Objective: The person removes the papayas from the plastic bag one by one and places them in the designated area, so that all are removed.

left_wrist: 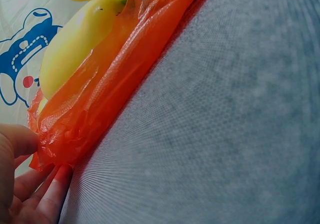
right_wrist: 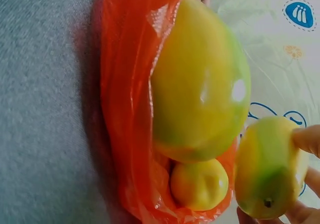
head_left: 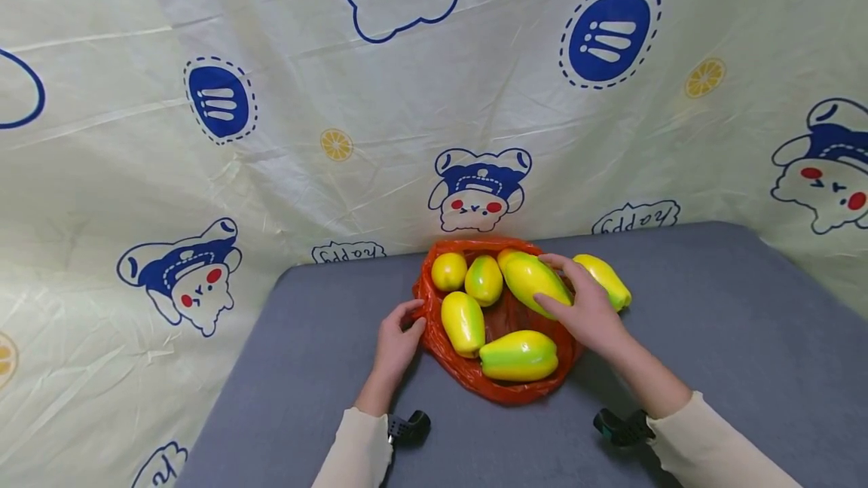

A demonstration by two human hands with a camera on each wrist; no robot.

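A red plastic bag (head_left: pixel 468 375) lies wide open on the grey table, with several shiny yellow-green papayas in it, such as a large one (head_left: pixel 518 356) at its front and another (head_left: pixel 463 324) at its left. My left hand (head_left: pixel 396 341) pinches the bag's left rim; the left wrist view shows thumb and fingers on the red film (left_wrist: pixel 75 134). Over the bag's right side, my right hand (head_left: pixel 593 311) grips a papaya (head_left: pixel 532 281) between thumb and fingers. That papaya (right_wrist: pixel 270 169) appears in the right wrist view too, its far side hidden by the fingers.
One more papaya (head_left: pixel 602 277) lies outside the bag, on the table (head_left: pixel 712 322) just beyond my right hand. A pale printed sheet (head_left: pixel 285 194) hangs behind the table's back edge. Black straps with devices (head_left: pixel 410 428) sit at both wrists.
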